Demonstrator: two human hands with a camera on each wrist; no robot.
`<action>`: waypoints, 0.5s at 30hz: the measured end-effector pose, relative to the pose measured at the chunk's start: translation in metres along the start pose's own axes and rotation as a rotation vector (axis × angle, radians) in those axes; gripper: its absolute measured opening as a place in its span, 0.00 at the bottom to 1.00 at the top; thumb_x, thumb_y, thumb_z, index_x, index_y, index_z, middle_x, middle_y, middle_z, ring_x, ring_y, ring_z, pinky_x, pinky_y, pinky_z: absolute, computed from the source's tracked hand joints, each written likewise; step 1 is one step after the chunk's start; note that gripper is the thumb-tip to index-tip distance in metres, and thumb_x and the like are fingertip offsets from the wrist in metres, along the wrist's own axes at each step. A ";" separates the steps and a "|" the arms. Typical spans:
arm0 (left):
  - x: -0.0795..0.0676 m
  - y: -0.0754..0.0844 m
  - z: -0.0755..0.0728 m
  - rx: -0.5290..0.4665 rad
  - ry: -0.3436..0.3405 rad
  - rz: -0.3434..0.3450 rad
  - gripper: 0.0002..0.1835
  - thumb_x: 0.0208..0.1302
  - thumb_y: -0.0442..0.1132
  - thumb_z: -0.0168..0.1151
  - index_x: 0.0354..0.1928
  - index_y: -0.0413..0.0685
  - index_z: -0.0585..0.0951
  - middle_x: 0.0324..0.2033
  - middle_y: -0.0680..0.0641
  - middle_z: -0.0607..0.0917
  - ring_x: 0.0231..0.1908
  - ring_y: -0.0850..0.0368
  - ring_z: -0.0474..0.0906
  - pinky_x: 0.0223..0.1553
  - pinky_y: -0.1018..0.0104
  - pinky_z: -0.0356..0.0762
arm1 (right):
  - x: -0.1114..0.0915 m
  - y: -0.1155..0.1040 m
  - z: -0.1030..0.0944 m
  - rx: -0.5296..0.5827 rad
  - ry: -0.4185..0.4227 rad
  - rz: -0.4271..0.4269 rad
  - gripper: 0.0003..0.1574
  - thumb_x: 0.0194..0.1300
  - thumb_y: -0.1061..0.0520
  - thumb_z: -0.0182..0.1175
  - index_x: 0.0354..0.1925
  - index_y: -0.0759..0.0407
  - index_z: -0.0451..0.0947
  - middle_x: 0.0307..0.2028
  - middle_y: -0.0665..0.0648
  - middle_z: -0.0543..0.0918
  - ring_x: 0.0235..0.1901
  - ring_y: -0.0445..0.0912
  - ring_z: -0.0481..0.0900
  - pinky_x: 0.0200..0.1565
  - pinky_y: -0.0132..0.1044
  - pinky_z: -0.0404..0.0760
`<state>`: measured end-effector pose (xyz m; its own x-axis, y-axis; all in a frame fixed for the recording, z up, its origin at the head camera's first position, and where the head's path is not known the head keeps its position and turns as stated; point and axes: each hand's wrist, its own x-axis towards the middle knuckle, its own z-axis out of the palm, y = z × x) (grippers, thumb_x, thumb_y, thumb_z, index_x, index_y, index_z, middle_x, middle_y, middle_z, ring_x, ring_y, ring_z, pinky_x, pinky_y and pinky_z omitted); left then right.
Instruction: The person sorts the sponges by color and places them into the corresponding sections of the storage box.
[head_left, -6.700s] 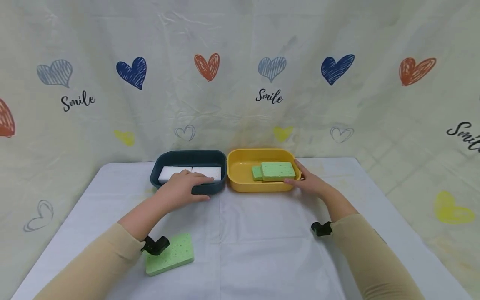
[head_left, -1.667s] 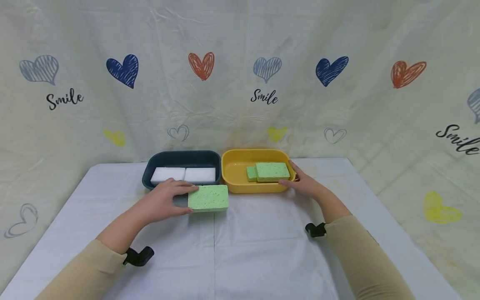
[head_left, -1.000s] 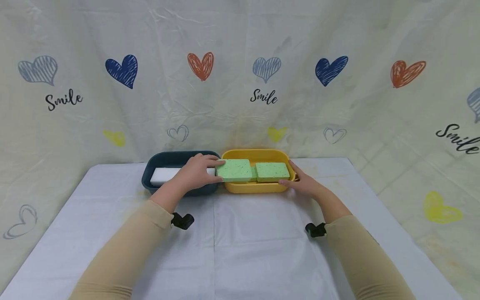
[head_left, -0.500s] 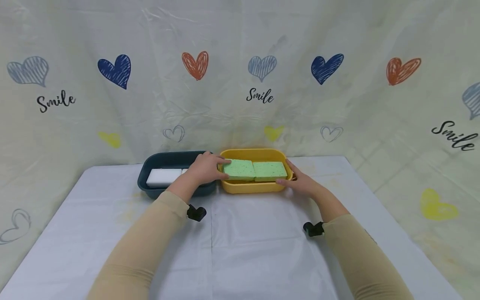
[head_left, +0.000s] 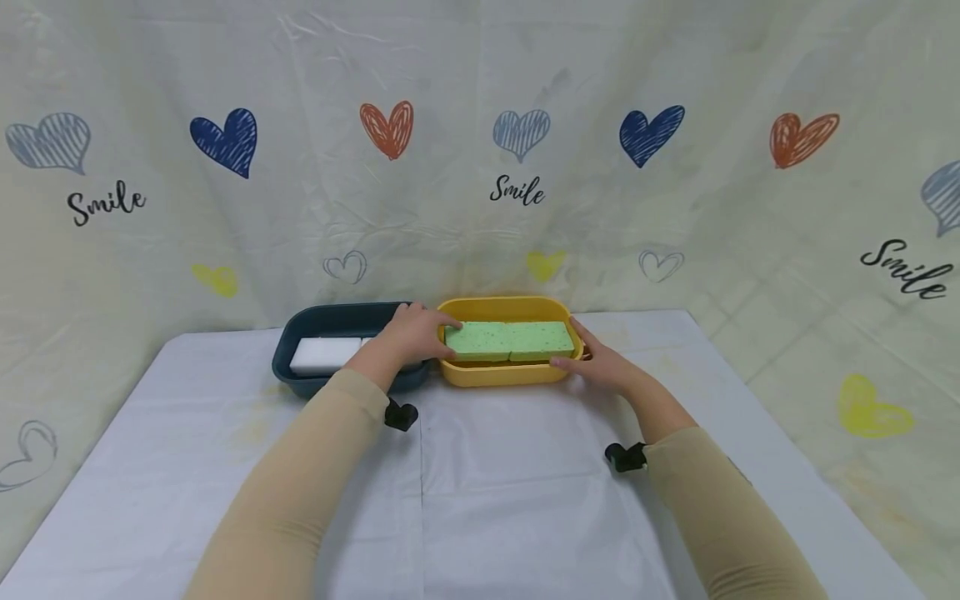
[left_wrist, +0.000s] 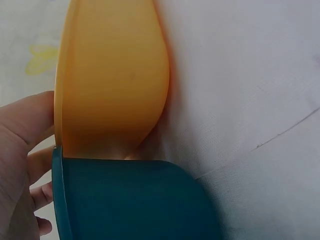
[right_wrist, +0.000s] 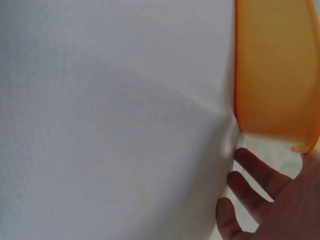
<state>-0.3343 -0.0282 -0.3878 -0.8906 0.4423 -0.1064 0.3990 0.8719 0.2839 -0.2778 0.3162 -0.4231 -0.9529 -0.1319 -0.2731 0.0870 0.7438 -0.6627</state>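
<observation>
Two speckled green sponges lie end to end in the yellow bin (head_left: pixel 504 377) in the head view. My left hand (head_left: pixel 411 335) reaches over the teal bin's right end and holds the left green sponge (head_left: pixel 477 340) by its left end, thumb in front and index finger behind. Beside it lies the right green sponge (head_left: pixel 540 338). My right hand (head_left: pixel 609 363) grips the yellow bin's right end, its thumb at the front rim. In the right wrist view several fingers (right_wrist: pixel 250 195) spread outside that end. The left hand's fingertips are hidden behind the bins in the left wrist view.
The teal bin (head_left: pixel 322 312) stands against the yellow bin's left side. It holds white blocks (head_left: pixel 324 355), partly covered by my left arm. A white cloth (head_left: pixel 480 492) covers the table, with a heart-printed sheet (head_left: pixel 450 200) hanging behind.
My left hand took the green sponge from the table's front left, carried it past the teal bin, and lowered it into the yellow bin. The right hand stays at the yellow bin's end.
</observation>
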 end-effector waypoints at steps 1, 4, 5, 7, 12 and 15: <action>0.000 0.000 0.000 0.005 -0.003 -0.003 0.30 0.57 0.59 0.70 0.63 0.68 0.79 0.57 0.47 0.76 0.55 0.46 0.62 0.55 0.50 0.66 | 0.000 -0.001 0.000 -0.002 -0.001 0.000 0.69 0.59 0.23 0.60 0.78 0.34 0.24 0.77 0.69 0.42 0.74 0.69 0.45 0.68 0.69 0.48; 0.001 -0.002 -0.001 0.022 -0.010 -0.005 0.31 0.58 0.59 0.70 0.64 0.67 0.78 0.58 0.48 0.77 0.56 0.45 0.62 0.57 0.49 0.63 | 0.001 -0.002 0.001 -0.003 -0.003 -0.002 0.68 0.61 0.25 0.60 0.78 0.34 0.25 0.77 0.69 0.41 0.74 0.69 0.44 0.68 0.69 0.48; 0.001 -0.002 -0.001 0.028 -0.011 -0.004 0.31 0.58 0.59 0.70 0.65 0.67 0.78 0.59 0.48 0.77 0.57 0.45 0.62 0.58 0.49 0.63 | 0.001 -0.003 0.001 -0.002 -0.003 -0.001 0.68 0.61 0.25 0.60 0.78 0.34 0.25 0.77 0.69 0.41 0.74 0.69 0.44 0.68 0.69 0.48; 0.001 -0.002 -0.002 0.033 -0.012 0.003 0.32 0.58 0.59 0.70 0.65 0.67 0.77 0.60 0.49 0.77 0.58 0.45 0.62 0.59 0.48 0.61 | 0.001 -0.003 0.001 -0.003 -0.003 0.000 0.67 0.61 0.26 0.60 0.78 0.34 0.25 0.77 0.69 0.41 0.74 0.69 0.44 0.68 0.69 0.48; 0.000 -0.001 -0.002 0.018 0.003 0.018 0.32 0.59 0.61 0.69 0.66 0.66 0.76 0.61 0.51 0.77 0.58 0.45 0.63 0.60 0.48 0.61 | -0.001 -0.004 0.000 -0.009 -0.001 0.024 0.69 0.59 0.24 0.60 0.78 0.32 0.25 0.77 0.68 0.42 0.73 0.69 0.45 0.68 0.70 0.48; -0.001 -0.001 -0.003 0.009 0.018 0.041 0.33 0.59 0.61 0.68 0.67 0.66 0.76 0.62 0.51 0.77 0.58 0.45 0.63 0.59 0.48 0.61 | -0.001 -0.002 -0.001 -0.023 0.005 0.037 0.69 0.58 0.22 0.60 0.78 0.33 0.25 0.77 0.68 0.43 0.73 0.69 0.46 0.67 0.71 0.49</action>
